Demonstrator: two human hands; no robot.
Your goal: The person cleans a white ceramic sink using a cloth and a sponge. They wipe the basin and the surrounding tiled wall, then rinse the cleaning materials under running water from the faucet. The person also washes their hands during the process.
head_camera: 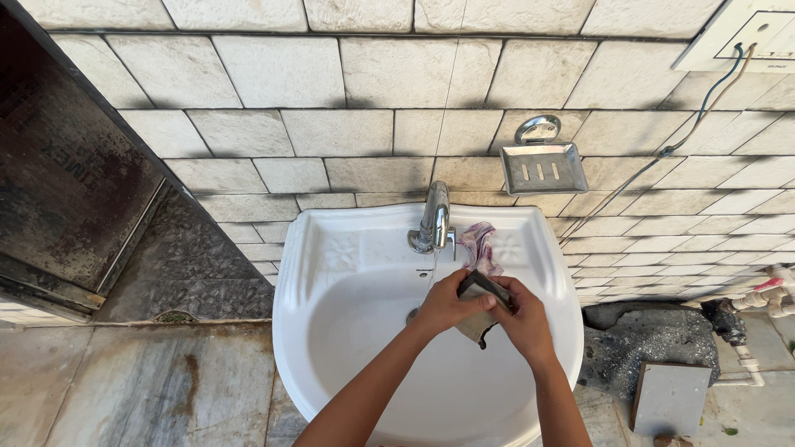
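Dark cloth (479,306) pinched between left hand (445,305) and right hand (523,321) — both grasping it, over basin (331,331).

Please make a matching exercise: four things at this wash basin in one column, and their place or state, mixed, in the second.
1. tap
2. soap dish
3. crumpled cloth
4. dark flat piece

a. lies on the basin rim, right of the tap
b. held by left hand and right hand
c. fixed on the tiled wall
d. runs a thin stream of water

Pairs: 1-d, 2-c, 3-a, 4-b
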